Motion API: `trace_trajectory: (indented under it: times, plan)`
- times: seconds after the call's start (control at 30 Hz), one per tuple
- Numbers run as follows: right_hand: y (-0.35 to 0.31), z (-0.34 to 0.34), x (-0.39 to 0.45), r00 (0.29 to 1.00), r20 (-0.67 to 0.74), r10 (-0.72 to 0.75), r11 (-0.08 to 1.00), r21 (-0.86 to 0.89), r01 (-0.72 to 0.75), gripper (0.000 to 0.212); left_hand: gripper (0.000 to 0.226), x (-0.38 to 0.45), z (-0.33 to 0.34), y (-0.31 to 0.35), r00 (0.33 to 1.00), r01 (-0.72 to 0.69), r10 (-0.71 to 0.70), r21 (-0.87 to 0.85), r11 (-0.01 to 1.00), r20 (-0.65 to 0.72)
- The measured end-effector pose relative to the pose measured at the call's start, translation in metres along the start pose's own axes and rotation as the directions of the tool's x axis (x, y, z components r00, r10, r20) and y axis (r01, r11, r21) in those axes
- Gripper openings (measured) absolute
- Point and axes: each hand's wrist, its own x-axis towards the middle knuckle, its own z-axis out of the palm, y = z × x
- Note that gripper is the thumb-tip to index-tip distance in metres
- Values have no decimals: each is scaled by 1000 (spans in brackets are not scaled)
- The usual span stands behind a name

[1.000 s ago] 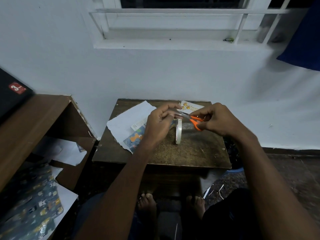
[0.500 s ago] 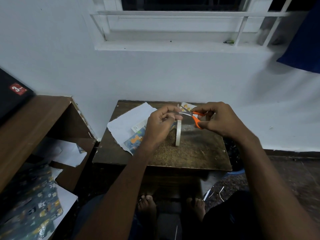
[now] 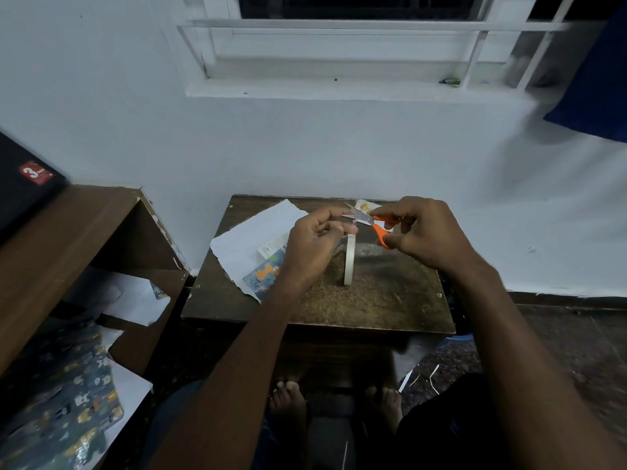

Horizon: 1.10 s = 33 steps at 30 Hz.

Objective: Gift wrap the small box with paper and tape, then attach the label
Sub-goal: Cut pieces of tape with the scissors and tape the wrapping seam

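Note:
My left hand (image 3: 314,244) pinches the free end of a strip of clear tape pulled up from the tape roll (image 3: 349,259), which stands on edge on the small wooden table (image 3: 390,300). My right hand (image 3: 427,232) grips the orange-handled scissors (image 3: 380,228), blades spread at the strip just right of my left fingers. The wrapping paper (image 3: 254,245) lies white side up at the table's left, a printed corner (image 3: 264,276) showing. The small box (image 3: 273,245) lies on the paper, mostly hidden behind my left hand. A label sheet (image 3: 364,206) lies at the far edge.
A brown shelf unit (image 3: 84,239) stands to the left with loose white paper (image 3: 135,296) inside, a dark box (image 3: 23,184) on top and more printed wrapping paper (image 3: 61,408) below. A white wall and window sill rise behind the table. My bare feet (image 3: 288,401) rest under it.
Both hands have risen slightly with the tape strip. The scissor blades, nearly closed a second ago, now stand spread at the strip.

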Motion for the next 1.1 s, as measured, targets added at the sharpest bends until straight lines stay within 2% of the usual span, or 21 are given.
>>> trace_trajectory:
  times: [0.43,1.1]
  plan:
    - [-1,4,1,995,-86,-56,985,-170,40,43,23,0,1,-1,998,55,-55,-30,998,-18]
    - [-3,8,1,991,-125,-56,974,-224,27,35,23,4,0,-4,994,98,-99,-21,995,-34]
